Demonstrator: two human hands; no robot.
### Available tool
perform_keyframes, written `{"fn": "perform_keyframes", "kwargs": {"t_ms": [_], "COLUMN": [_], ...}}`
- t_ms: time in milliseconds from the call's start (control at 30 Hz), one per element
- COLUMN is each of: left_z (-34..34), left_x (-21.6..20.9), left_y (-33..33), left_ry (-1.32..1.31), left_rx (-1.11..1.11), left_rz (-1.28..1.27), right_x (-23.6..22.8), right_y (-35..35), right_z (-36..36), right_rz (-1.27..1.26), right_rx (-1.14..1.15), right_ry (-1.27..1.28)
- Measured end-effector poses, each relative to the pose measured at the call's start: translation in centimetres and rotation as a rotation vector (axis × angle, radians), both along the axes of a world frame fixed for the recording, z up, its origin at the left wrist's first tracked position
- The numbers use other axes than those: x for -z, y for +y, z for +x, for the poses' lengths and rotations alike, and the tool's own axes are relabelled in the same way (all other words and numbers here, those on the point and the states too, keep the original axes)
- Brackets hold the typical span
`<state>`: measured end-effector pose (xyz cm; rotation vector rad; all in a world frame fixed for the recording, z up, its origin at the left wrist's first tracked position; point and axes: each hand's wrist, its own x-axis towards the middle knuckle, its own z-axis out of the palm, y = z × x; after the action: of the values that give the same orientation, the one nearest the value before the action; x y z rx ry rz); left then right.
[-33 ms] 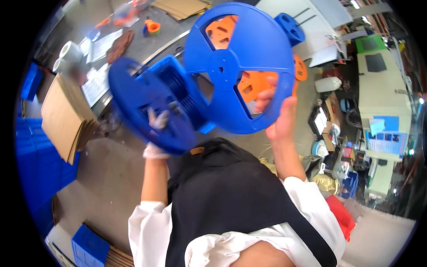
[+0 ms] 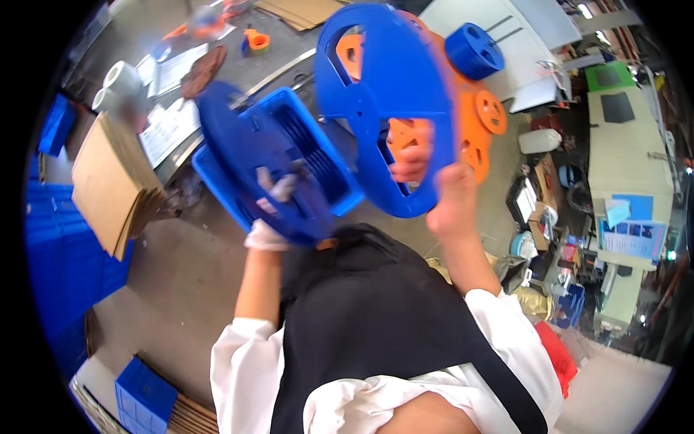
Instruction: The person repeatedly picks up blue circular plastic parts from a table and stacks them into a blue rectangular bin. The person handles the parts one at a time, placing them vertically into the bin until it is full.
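Observation:
My left hand [image 2: 266, 236], in a pale glove, grips the lower part of a dark blue spoked reel disc [image 2: 230, 137]; its fingers show through an opening. My bare right hand [image 2: 454, 199] is closed round the right rim of a second, brighter blue reel disc [image 2: 390, 87], fingers through a cut-out. Both discs are raised, tilted and apart, the left one blurred by motion. Below and between them is a blue plastic crate [image 2: 289, 98] with several ridged dark blue edges inside, partly hidden by the left disc. Orange discs [image 2: 491, 112] lie beyond the right disc.
A stack of blue discs [image 2: 473, 50] stands at the back right. On the grey table at far left are papers [image 2: 170, 134], white rolls [image 2: 121, 78] and an orange tape dispenser [image 2: 256, 41]. Cardboard sheets [image 2: 112, 184] and blue crates [image 2: 69, 239] stand at my left.
The right disc has turned more edge-on, showing more of the orange discs behind it. My left hand and its disc have shifted slightly right, and more of the crate shows.

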<state>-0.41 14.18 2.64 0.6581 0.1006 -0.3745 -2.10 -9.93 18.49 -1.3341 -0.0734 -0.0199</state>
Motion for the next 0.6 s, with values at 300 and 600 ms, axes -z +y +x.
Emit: {"fn": "perform_keyframes", "kwargs": {"t_ms": [300, 600], "left_z": [0.1, 0.7], "left_x": [-4.0, 0.2], "left_y": [-4.8, -1.8], "left_ry": [0.059, 0.055], "left_rx": [0.133, 0.101], "left_rz": [-0.511, -1.038], "right_x": [-1.2, 2.0], "right_y": [10.0, -0.6], "right_z": [-1.3, -0.2], "right_rz": [-0.763, -0.288], "right_rx": [-0.541, 0.233], "right_ry": [-0.453, 0.075]}}
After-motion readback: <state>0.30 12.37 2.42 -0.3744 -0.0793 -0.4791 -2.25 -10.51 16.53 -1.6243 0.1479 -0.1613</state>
